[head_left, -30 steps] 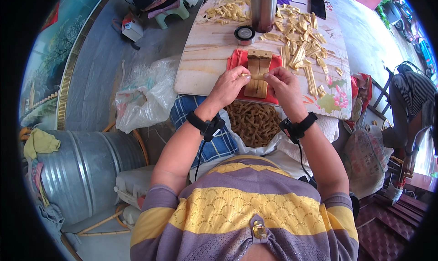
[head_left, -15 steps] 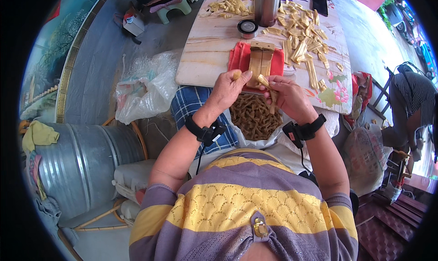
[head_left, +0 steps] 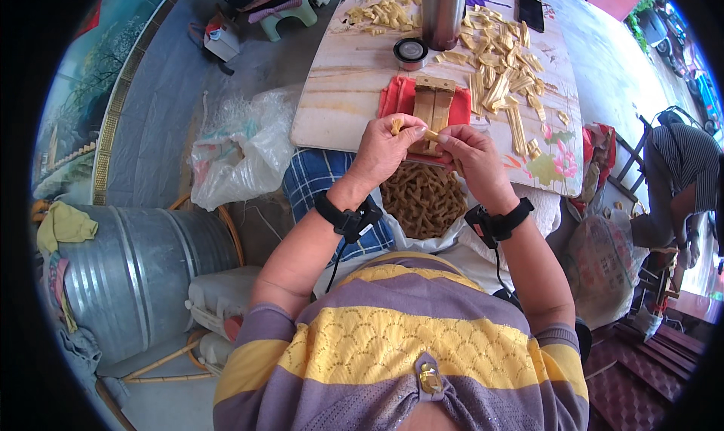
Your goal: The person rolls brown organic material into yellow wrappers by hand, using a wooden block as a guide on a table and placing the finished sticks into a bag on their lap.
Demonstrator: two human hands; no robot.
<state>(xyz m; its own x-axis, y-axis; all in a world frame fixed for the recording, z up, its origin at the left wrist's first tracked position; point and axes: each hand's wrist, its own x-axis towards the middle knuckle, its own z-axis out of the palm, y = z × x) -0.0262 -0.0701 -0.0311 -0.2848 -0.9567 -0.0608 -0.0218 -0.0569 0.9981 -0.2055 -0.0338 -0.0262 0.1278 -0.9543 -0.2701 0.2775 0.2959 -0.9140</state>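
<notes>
A short pale-yellow strip [head_left: 432, 135], soft-looking and tightly rolled, stretches between my two hands. My left hand [head_left: 386, 146] is closed on one end, with a tan tuft [head_left: 397, 125] sticking out between its fingers. Thumb and fingers of my right hand [head_left: 470, 153] pinch the other end. Just beyond my hands, at the table's near edge, a small wooden stand [head_left: 434, 101] rests on a folded red cloth [head_left: 395, 98]. Below them, a white bag [head_left: 422, 244] in my lap is full of brown knotted pieces [head_left: 424, 197].
On the patterned table [head_left: 332, 99] lie loose yellow strips [head_left: 498, 84], a steel tumbler [head_left: 442, 16], its lid [head_left: 410, 52] and a phone [head_left: 530, 11]. A clear plastic bag [head_left: 241, 148] and a metal drum [head_left: 143, 273] stand left. A person in stripes [head_left: 682, 156] bends at right.
My hands have drawn closer together. The strip's loose flared end, which stood up by my right fingers, is now pulled into a narrow roll between both hands.
</notes>
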